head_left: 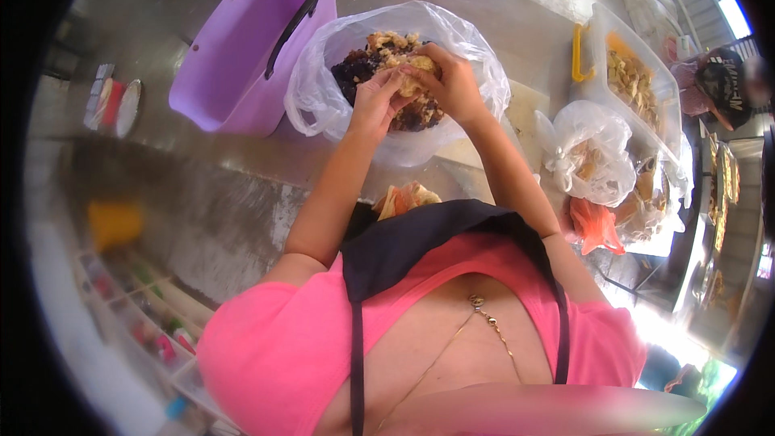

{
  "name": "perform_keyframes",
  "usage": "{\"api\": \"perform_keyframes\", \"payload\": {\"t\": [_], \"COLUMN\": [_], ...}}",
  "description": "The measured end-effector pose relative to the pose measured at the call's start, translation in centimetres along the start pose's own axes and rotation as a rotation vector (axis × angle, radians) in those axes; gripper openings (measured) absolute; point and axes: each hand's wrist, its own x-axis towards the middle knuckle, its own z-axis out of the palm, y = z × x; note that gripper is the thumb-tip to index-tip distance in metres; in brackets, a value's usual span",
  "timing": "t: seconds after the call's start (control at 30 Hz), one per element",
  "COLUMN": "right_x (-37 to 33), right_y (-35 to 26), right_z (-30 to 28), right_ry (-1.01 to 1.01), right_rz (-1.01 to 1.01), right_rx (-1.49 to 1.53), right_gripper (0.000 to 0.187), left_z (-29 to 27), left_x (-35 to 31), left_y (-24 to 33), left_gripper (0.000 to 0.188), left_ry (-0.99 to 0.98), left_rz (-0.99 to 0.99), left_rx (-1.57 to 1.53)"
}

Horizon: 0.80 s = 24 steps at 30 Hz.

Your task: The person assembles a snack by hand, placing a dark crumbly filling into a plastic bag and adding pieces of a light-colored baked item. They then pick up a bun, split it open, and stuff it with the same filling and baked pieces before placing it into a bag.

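Observation:
A clear plastic bag (311, 89) stands with its mouth spread wide on the work surface. Inside it lies a heap of crumbly, dark purple-brown and pale yellow pieces (416, 116), perhaps cake or bread. Over this heap my left hand (378, 97) and my right hand (454, 85) come together around a yellowish-brown lump of food (420, 74). The fingers of both hands are closed on it from either side. Its exact kind does not show.
A purple bin (230, 73) with a black handle stands left of the bag. At the right are a clear tub (670, 125) of pale flat pieces, a tied plastic bag (593, 153) and an orange-red bag (596, 226). Another person (718, 89) is at the far right.

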Motion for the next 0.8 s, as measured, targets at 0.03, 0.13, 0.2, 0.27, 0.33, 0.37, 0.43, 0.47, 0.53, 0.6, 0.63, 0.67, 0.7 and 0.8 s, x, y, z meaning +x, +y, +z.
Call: {"api": "perform_keyframes", "payload": {"t": [0.03, 0.13, 0.2, 0.27, 0.33, 0.37, 0.43, 0.47, 0.53, 0.6, 0.63, 0.67, 0.7, 0.8], "right_x": [0.1, 0.5, 0.5, 0.5, 0.6, 0.7, 0.6, 0.7, 0.8, 0.7, 0.7, 0.7, 0.7, 0.8], "right_y": [0.3, 0.9, 1.2, 1.4, 1.7, 1.7, 1.7, 1.8, 1.8, 1.9, 1.9, 1.9, 2.0, 2.1], "right_z": [0.0, 0.5, 0.5, 0.1, -0.5, -0.8, -0.8, -1.0, -1.1, -1.2, -1.3, -1.4, -1.4, -1.4], "right_ry": [-0.003, 0.041, -0.002, -0.11, -0.194, -0.23, -0.191, -0.171, -0.145, -0.126, -0.101, -0.076, -0.069, -0.042], "right_rz": [0.068, 0.106, 0.249, 0.459, 0.527, 0.565, 0.553, 0.541, 0.538, 0.48, 0.484, 0.488, 0.464, 0.386], "right_rx": [0.015, 0.192, 0.379, 0.666, 0.896, 1.008, 1.003, 0.969, 0.952, 0.907, 0.869, 0.9, 0.892, 0.79], "right_gripper": [0.033, 0.031, 0.033, 0.036, 0.037, 0.038, 0.033, 0.031, 0.026, 0.027, 0.027, 0.031, 0.032, 0.036], "left_z": [0.1, -0.1, -0.3, -0.6, -1.1, -1.3, -1.8, -2.1, -2.4, -2.7, -2.8, -2.7, -2.7, -2.2], "left_x": [0.3, 1.0, 1.4, 1.9, 2.2, 2.3, 2.8, 2.9, 3.3, 3.2, 3.1, 3.1, 2.9, 2.8], "left_y": [-0.2, -0.4, -0.3, -0.1, 0.1, 0.2, 0.7, 1.1, 1.9, 2.6, 3.0, 3.3, 3.5, 3.9], "left_gripper": [0.025, 0.025, 0.031, 0.031, 0.033, 0.034, 0.036, 0.037, 0.039, 0.044, 0.043, 0.042, 0.041, 0.037], "left_ry": [0.009, 0.073, 0.085, 0.115, 0.14, 0.175, 0.216, 0.18, 0.159, 0.128, 0.09, 0.069, 0.039, 0.024], "left_rz": [0.011, 0.018, 0.071, 0.105, 0.187, 0.21, 0.291, 0.273, 0.451, 0.397, 0.422, 0.403, 0.416, 0.383], "left_rx": [0.038, 0.166, 0.236, 0.326, 0.442, 0.54, 0.714, 0.745, 0.917, 1.048, 1.021, 0.998, 0.972, 0.835]}}
